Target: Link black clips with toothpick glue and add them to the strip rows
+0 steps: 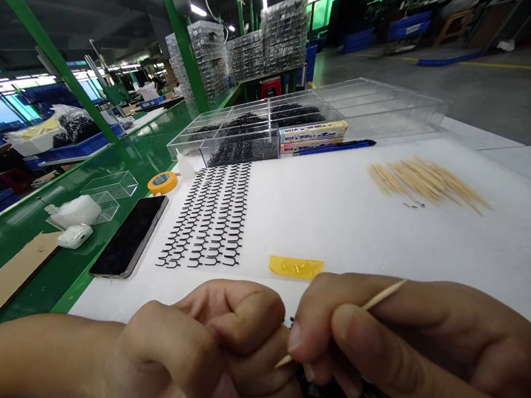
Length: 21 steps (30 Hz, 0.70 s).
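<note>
My right hand (402, 349) pinches a wooden toothpick (385, 294) between thumb and fingers. The toothpick's sharp lower tip reaches the curled fingers of my left hand (214, 353). My left hand is closed, and whatever it holds is hidden by its fingers; a tiny dark bit shows in the gap between the hands. Just beyond them a strip of yellow tape (296, 267) lies on the white work surface (310, 223). Rows of small black Y-shaped pieces (215, 219) are laid out to the left of it.
Loose toothpicks (425, 180) lie at the right. Behind are a clear divided tray (276, 107) with black pieces, small boxes (314, 134) and blue pens (348, 146). On the left sit a phone (130, 235), an orange tape roll (162, 182) and a white bottle (77, 211).
</note>
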Motion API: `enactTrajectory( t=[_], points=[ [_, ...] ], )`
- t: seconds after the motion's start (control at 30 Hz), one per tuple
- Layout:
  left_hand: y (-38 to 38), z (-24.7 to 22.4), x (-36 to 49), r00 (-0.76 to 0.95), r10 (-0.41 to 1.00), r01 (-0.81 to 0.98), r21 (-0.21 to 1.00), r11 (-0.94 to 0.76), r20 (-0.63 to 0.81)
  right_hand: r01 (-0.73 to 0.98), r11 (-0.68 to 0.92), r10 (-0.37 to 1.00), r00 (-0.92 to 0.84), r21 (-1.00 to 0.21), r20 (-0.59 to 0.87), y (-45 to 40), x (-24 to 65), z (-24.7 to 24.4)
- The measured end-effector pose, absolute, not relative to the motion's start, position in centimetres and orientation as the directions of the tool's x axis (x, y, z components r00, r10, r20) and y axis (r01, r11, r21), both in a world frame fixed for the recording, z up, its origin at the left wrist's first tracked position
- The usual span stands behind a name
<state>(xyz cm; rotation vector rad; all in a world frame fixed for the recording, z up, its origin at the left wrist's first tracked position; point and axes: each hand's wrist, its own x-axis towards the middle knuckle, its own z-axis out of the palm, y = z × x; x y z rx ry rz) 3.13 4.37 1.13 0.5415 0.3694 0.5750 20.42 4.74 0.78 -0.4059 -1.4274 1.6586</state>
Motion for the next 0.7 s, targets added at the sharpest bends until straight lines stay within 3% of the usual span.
enactTrajectory(
  t=[0.1, 0.3, 0.7],
  points=[
    [4.32, 1.03, 2.84, 0.791, 0.591, -0.415, 0.570, 0.709, -0.161, -0.440, 0.082, 0.760, -0.553, -0.894, 0.342, 4.75, 20.42, 0.61],
    [4.50, 1.07, 2.40, 0.829, 0.537, -0.368, 0.570, 0.734, -0.157, -0.423, 0.077, 0.789, -0.528, -0.903, 0.315, 4.45, 20.29, 0.84],
    [4.38, 1.03, 2.64, 0.813, 0.561, -0.390, 0.569, 0.724, -0.156, -0.448, 0.053, 0.784, -0.535, -0.892, 0.315, 4.29, 20.26, 0.91]
  ],
)
